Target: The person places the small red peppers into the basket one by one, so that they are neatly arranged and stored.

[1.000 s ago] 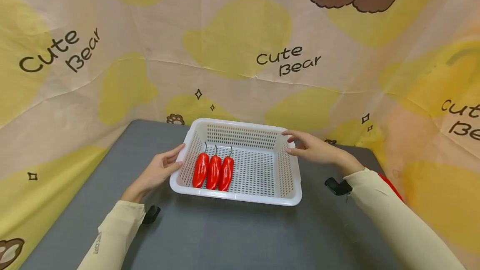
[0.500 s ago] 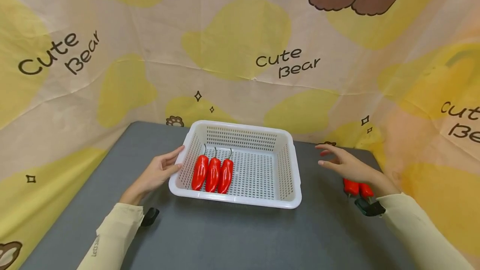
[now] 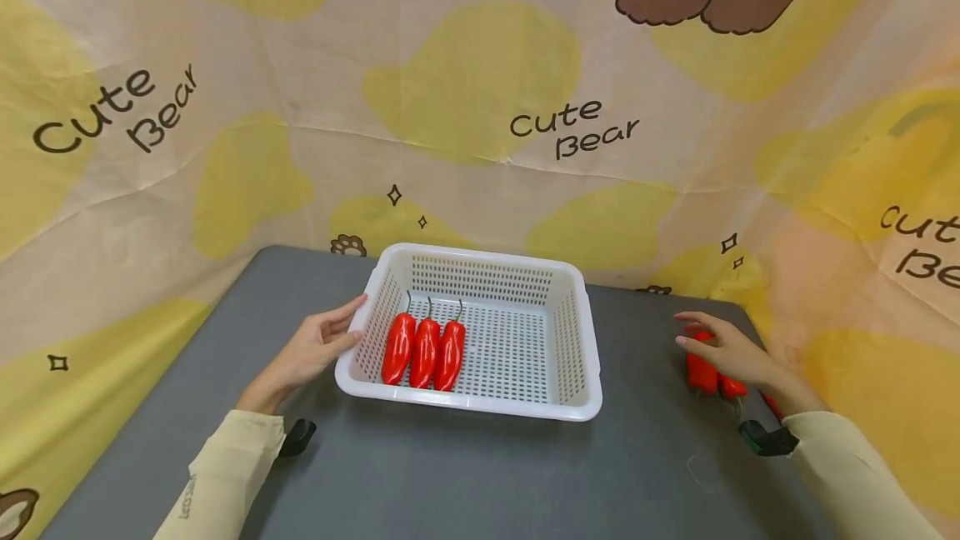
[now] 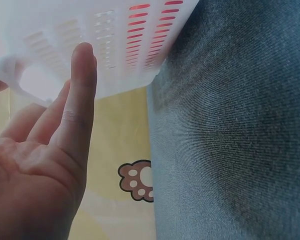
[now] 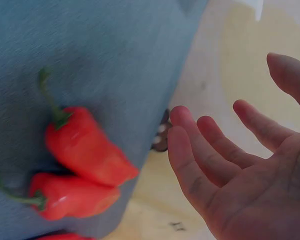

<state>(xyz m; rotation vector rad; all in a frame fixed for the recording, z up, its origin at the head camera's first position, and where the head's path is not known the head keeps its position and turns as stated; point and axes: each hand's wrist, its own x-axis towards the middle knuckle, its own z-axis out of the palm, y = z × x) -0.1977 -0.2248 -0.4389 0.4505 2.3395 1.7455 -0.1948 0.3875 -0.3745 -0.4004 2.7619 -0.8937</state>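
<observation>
A white perforated plastic basket [image 3: 472,402] stands mid-table with three long red chili peppers [image 3: 423,352] side by side in its left part. My left hand [image 3: 303,352] holds the basket's left rim, the thumb at the rim and a straight finger [image 4: 80,100] along the outer wall in the left wrist view. My right hand [image 3: 731,350] hovers over more red peppers [image 3: 702,372] at the right, fingers spread and nothing in them. The right wrist view shows two stubby red peppers [image 5: 85,145] with green stems lying together, and part of a third at the bottom edge.
The grey cloth-covered table [image 3: 480,482] ends at a yellow and cream printed curtain [image 3: 465,107] behind and at both sides. A black band with a camera [image 3: 768,438] sits on the right wrist, another camera [image 3: 297,437] on the left.
My right hand has moved from the basket's right rim rightward and down to above the peppers on the table. My left hand has stayed at the basket's left rim.
</observation>
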